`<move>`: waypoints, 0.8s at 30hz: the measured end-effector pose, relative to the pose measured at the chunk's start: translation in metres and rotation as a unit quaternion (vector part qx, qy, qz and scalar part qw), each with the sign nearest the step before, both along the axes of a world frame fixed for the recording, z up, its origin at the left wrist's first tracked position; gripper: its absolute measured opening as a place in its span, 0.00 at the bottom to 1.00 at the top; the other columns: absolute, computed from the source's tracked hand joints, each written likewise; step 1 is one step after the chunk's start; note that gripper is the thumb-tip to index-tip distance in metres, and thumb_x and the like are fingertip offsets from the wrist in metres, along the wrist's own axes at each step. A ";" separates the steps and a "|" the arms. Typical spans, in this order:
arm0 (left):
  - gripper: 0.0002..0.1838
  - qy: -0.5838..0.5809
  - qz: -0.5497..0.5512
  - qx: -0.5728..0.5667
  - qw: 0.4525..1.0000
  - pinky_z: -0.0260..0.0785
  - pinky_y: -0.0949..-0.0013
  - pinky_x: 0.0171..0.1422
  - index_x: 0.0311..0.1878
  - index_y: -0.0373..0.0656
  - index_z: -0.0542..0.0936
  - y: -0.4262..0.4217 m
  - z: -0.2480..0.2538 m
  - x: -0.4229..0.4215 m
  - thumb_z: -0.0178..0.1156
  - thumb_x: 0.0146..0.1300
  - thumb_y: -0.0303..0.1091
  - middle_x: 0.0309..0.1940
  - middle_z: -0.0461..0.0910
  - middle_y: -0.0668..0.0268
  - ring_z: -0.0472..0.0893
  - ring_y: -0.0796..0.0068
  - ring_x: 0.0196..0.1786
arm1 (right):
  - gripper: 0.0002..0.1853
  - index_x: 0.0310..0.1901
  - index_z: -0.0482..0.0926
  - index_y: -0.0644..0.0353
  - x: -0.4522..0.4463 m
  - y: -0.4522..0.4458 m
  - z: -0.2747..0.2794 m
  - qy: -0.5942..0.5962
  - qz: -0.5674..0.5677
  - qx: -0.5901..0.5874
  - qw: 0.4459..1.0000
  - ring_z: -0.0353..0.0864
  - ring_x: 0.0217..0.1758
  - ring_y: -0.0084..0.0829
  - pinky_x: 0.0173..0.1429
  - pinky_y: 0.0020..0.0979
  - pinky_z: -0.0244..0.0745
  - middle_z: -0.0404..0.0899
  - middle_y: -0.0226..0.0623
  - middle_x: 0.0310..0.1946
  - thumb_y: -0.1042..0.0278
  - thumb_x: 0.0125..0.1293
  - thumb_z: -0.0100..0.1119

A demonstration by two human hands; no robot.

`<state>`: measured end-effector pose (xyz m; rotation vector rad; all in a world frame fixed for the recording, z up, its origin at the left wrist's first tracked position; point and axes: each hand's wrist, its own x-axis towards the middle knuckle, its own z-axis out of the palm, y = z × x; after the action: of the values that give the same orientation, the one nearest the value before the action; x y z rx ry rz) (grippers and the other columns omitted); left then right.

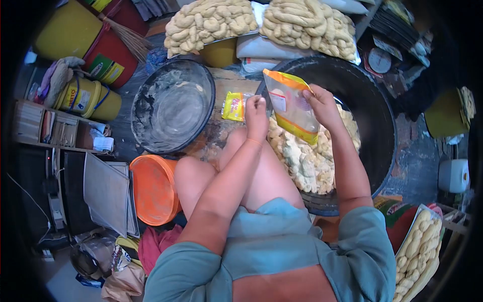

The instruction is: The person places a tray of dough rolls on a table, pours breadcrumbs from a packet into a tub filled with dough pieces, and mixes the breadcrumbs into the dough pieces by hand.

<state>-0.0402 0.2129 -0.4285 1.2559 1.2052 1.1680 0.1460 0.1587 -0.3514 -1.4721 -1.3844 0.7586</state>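
My right hand point(324, 106) grips the upper edge of a yellow and orange plastic pouch point(293, 106) with a clear middle. The pouch hangs tilted over a heap of pale dough point(307, 161) in a large black basin point(375, 146). Closed fingers show on my left hand point(257, 120), just left of the pouch; what they hold, if anything, is hidden. A small yellow packet point(233, 106) is right beside that hand, its right end partly behind the fingers. I cannot tell whether the hand touches it.
Left of my knees are a second black basin point(173, 108), dusted inside, and an orange tub point(155, 189). Braided dough point(211, 25) is piled on trays at the back, with another dough tray point(416, 254) at lower right. Buckets point(108, 55) stand at upper left.
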 end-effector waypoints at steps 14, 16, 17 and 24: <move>0.22 -0.044 0.072 -0.032 0.996 0.63 0.67 0.59 0.56 0.36 0.67 0.029 -0.052 -0.001 0.53 0.56 0.19 0.51 0.67 0.56 0.69 0.65 0.53 | 0.13 0.46 0.78 0.63 -0.075 0.288 -0.114 0.074 0.030 -0.003 0.997 0.77 0.40 0.33 0.48 0.33 0.70 0.81 0.41 0.37 0.64 0.68 0.53; 0.22 -0.076 0.076 -0.043 0.993 0.62 0.68 0.58 0.56 0.36 0.67 0.034 -0.058 -0.003 0.52 0.56 0.18 0.51 0.67 0.56 0.69 0.66 0.53 | 0.13 0.47 0.78 0.63 -0.082 0.316 -0.147 0.063 0.023 -0.048 0.997 0.78 0.41 0.38 0.50 0.35 0.70 0.81 0.43 0.39 0.64 0.67 0.52; 0.22 -0.077 0.076 -0.047 0.993 0.62 0.68 0.58 0.56 0.36 0.67 0.033 -0.057 -0.003 0.52 0.57 0.18 0.51 0.67 0.57 0.69 0.67 0.53 | 0.13 0.48 0.78 0.62 -0.087 0.317 -0.142 0.063 0.015 -0.060 0.996 0.77 0.42 0.35 0.51 0.34 0.69 0.81 0.41 0.39 0.64 0.68 0.52; 0.20 -0.065 0.084 -0.095 0.990 0.63 0.68 0.59 0.55 0.35 0.68 0.036 -0.025 -0.008 0.50 0.57 0.16 0.49 0.69 0.59 0.71 0.69 0.52 | 0.14 0.49 0.79 0.57 -0.068 0.360 -0.196 -0.064 -0.110 -0.094 0.987 0.78 0.53 0.45 0.58 0.41 0.71 0.79 0.47 0.49 0.66 0.63 0.52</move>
<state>-0.0479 0.2492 -0.4536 0.9359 1.3111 1.2050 0.0783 0.5183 -0.5477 -1.8152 -1.2434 0.6789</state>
